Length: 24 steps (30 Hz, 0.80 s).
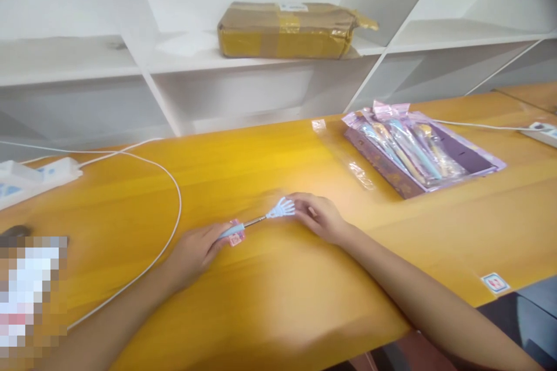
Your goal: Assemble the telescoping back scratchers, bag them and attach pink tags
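Observation:
A telescopic back scratcher (255, 222) is stretched between my two hands above the table. It has a light blue handle, a short metal rod and a pale blue claw (282, 208) shaped like a bony hand. My left hand (198, 248) is closed round the handle, where a small pink tag (235, 233) shows. At the other end, my right hand (319, 215) has its fingers curled at the claw's tips, gripping them as far as I can see; the exact contact is partly hidden.
A purple box (409, 190) of bagged back scratchers (404, 145) stands at the back right, beside clear plastic scraps (361, 175). A white cable (179, 203) curves across the left, near a power strip (61, 171). A taped carton (282, 35) lies on the shelf behind.

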{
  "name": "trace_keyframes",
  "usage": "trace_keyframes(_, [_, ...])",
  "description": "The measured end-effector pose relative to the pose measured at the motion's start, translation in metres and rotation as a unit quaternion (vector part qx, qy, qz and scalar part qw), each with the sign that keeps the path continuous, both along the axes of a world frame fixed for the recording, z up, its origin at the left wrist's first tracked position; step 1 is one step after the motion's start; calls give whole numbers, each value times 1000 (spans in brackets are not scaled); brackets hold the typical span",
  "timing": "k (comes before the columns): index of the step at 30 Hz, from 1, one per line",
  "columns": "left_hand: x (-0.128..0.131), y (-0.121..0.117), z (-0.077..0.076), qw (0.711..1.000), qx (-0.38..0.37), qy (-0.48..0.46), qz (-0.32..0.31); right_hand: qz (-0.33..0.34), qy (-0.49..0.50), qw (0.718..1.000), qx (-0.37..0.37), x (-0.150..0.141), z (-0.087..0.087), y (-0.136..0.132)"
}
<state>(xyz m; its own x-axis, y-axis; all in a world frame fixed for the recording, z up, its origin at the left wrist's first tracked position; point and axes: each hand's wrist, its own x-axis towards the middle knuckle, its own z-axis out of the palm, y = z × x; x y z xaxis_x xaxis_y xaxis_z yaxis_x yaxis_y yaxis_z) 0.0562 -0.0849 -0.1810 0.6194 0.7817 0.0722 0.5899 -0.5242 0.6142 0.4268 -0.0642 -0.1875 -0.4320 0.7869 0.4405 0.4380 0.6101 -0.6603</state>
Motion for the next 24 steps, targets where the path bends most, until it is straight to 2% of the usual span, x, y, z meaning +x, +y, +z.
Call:
trace_keyframes(4, [2,0,1,999,41,1,-6,18,-63,995,75,5,3,4])
trace_keyframes(7, [3,-1,4,998,62,4,-14,39,-142,979,139,2,8,-1])
trace_keyframes(13, [0,0,3,993,113,17,-6,35,-152,974,161,-14,7,-11])
trace_keyframes(16, [-5,8,0,989,147,20,18,-6,-157,978,134,-14,3,-10])
trace_keyframes(19, [-16,21,0,984,167,12,57,-76,-134,986,70,-2,4,-4])
trace_keyframes(24, [-59,57,12,978,174,38,106,-209,-63,976,-2,36,16,19])
